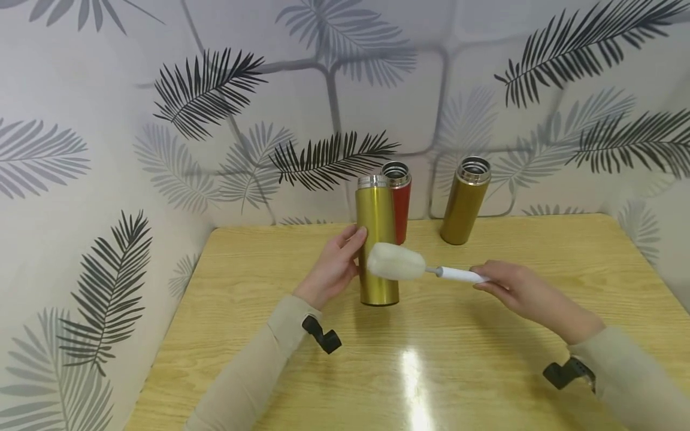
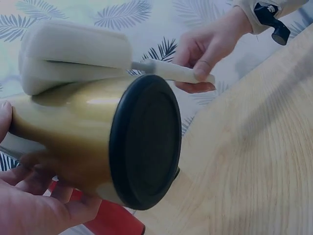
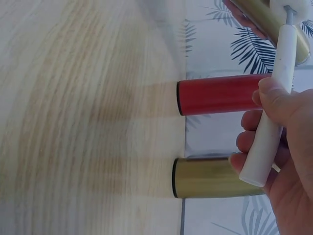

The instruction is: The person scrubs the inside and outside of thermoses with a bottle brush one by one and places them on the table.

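My left hand (image 1: 335,266) grips a yellow-gold thermos (image 1: 375,215) around its side, lifted over the table with its steel mouth uncapped. The black base of the thermos (image 2: 146,142) faces the left wrist camera. In my right hand (image 1: 512,287) is a bottle brush (image 1: 458,274), pinched by its white handle between thumb and fingers. Its cream sponge head (image 1: 396,261) overlaps the lower front of the thermos in the head view, and in the left wrist view it lies along the thermos's side.
Behind the held thermos stands a red thermos (image 1: 401,206), uncapped. Another gold thermos (image 1: 466,200), also lidless, stands to its right near the table's back edge. The wooden table (image 1: 259,251) meets a leaf-patterned wall (image 1: 302,108) behind.
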The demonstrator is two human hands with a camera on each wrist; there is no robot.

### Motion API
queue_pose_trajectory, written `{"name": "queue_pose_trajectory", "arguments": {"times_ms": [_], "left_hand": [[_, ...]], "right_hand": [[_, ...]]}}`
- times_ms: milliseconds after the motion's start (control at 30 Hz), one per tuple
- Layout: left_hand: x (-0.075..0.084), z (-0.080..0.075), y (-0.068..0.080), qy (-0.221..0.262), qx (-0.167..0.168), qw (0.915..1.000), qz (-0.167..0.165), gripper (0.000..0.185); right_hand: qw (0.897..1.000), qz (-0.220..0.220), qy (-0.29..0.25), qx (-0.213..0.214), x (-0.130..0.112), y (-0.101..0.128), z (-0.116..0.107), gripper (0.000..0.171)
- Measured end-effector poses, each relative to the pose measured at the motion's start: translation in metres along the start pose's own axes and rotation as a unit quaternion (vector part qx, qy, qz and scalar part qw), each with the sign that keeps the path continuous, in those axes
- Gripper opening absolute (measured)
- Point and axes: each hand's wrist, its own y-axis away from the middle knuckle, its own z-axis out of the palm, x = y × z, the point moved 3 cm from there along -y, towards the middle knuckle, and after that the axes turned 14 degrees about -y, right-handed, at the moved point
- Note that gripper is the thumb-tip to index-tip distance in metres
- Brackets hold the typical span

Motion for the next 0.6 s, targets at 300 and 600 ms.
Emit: {"name": "queue_pose_trajectory", "arguments": {"times_ms": [300,600], "left_hand": [[0.010,-0.008,-0.002,0.023,0.021,0.9994,0.015,0.048],[0.013,-0.007,-0.002,0.054,0.023,0.9982,0.012,0.041]], "right_hand": [[0.999,-0.035,-0.016,-0.031,-0.006,0.007,0.007,0.018],[0.999,-0.035,0.001,-0.021,-0.006,0.010,0.005,0.036]]}}
